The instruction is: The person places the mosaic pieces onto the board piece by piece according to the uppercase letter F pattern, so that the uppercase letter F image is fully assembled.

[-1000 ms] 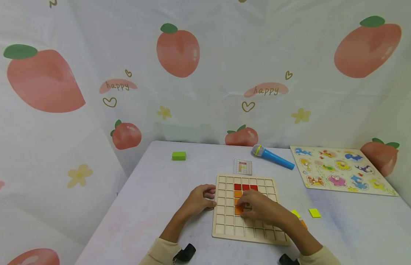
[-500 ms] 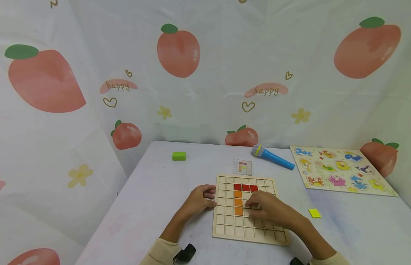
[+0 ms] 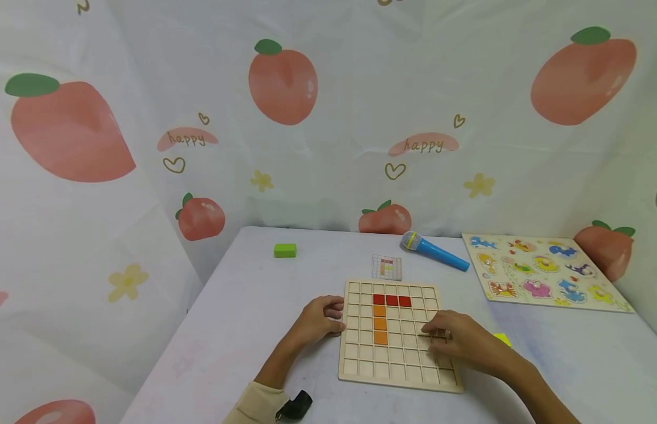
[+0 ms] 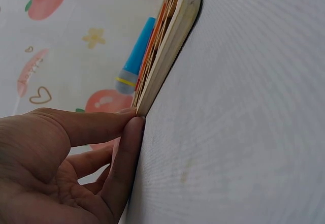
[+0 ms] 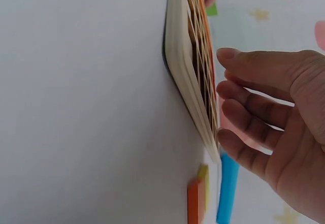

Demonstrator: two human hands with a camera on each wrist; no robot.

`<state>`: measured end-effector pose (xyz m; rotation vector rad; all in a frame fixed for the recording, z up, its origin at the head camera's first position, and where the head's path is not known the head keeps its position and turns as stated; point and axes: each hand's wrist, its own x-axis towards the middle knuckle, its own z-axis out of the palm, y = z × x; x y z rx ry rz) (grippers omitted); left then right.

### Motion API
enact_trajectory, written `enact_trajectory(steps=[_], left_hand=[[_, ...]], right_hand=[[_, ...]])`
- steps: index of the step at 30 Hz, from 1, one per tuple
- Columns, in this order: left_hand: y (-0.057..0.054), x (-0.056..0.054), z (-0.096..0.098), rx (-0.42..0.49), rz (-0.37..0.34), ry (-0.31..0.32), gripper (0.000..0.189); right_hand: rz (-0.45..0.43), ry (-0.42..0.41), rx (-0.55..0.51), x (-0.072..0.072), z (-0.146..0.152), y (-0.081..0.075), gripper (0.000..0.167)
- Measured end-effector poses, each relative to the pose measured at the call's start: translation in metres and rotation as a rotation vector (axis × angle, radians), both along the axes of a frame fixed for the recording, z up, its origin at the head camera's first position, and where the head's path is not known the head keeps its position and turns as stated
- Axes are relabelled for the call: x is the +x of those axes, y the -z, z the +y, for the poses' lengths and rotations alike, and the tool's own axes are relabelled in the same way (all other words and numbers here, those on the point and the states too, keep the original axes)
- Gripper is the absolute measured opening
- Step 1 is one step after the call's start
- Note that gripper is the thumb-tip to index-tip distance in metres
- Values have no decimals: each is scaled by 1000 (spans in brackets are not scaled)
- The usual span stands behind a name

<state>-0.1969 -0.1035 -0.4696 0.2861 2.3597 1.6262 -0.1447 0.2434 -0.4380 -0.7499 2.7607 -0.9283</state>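
Observation:
A wooden grid board lies flat on the white table. Three red tiles form a row in it, with three orange tiles in a column below the leftmost red one. At the board's left edge, my left hand holds the rim between thumb and finger, as the left wrist view shows at the edge. My right hand hovers over the board's right side, fingers loosely bent. Nothing shows between thumb and fingers in the right wrist view.
Right of the board lies a yellow tile, partly behind my right wrist; an orange tile shows beside it. Behind the board are a small pattern card, a blue toy microphone, a green block and an animal puzzle board.
My right hand has drawn back to the right, away from the orange column, uncovering it and passing in front of the yellow tile. My left hand stays at the board's left edge.

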Motion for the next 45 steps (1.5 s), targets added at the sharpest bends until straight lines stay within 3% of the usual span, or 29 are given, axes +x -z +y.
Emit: enact_trajectory(steps=[6, 13, 23, 31, 45], left_hand=[[1, 0, 0, 17, -7, 3, 62], [1, 0, 0, 22, -10, 4, 62], [0, 0, -1, 6, -1, 4, 61], [1, 0, 0, -1, -2, 5, 61], [-1, 1, 1, 27, -19, 7, 62]], right_hand=[[48, 29, -31, 8, 18, 1, 28], [-43, 109, -25, 14, 38, 2, 33], [-60, 158, -33, 21, 58, 1, 36], [19, 136, 4, 28, 73, 10, 35], [-150, 168, 81, 28, 83, 9, 35]])
